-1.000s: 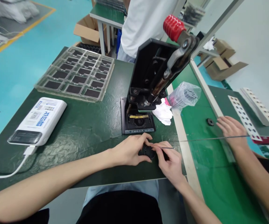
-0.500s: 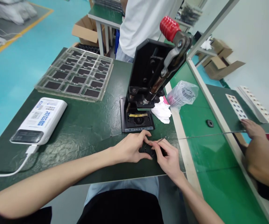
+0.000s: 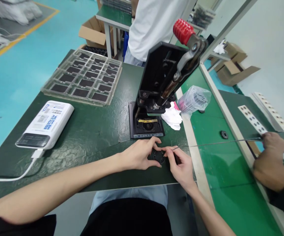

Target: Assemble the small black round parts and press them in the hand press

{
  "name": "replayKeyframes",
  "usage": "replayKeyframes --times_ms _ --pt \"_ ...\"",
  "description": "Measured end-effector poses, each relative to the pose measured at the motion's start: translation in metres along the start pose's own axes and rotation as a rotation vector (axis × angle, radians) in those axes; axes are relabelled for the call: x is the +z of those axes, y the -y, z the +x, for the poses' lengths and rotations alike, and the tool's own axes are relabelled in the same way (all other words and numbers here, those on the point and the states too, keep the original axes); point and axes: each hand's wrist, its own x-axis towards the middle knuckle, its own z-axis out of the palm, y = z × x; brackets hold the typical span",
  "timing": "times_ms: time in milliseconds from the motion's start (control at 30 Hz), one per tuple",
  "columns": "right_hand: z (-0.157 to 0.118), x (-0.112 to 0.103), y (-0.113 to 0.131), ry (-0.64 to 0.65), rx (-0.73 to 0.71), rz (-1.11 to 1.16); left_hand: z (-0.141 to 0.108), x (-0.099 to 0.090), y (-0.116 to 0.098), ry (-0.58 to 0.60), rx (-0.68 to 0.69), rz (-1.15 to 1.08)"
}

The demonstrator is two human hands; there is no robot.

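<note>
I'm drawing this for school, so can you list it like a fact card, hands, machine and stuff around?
Left hand: thumb and fingers around a round black part
Right hand: pinching a thin dark strip close by
Machine: black, with a red grip up top
Tray: see-through, dark pieces in its compartments
Left of machine: white power bank with a white cable
Right of machine: crumpled white material, clear bag
Far right: another person's hand
</note>
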Motion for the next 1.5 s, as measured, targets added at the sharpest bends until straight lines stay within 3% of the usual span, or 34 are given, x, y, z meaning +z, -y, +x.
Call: replayKeyframes --times_ms 233,733,1367,1500 --pt "0.002 -0.001 0.005 -0.066 0.049 0.063 0.0 0.0 0.003 0.001 0.01 -0.002" --pt "0.006 0.001 0.007 -0.16 0.016 0.176 -0.004 -0.002 0.007 -0.008 0.007 0.017" --pt "0.007 0.008 0.004 -0.127 -0.067 0.18 -0.005 -0.01 0.012 0.025 0.169 0.21" --pt "0.008 0.009 0.003 -0.123 -0.069 0.177 -0.005 -0.008 0.015 -0.013 0.195 0.179"
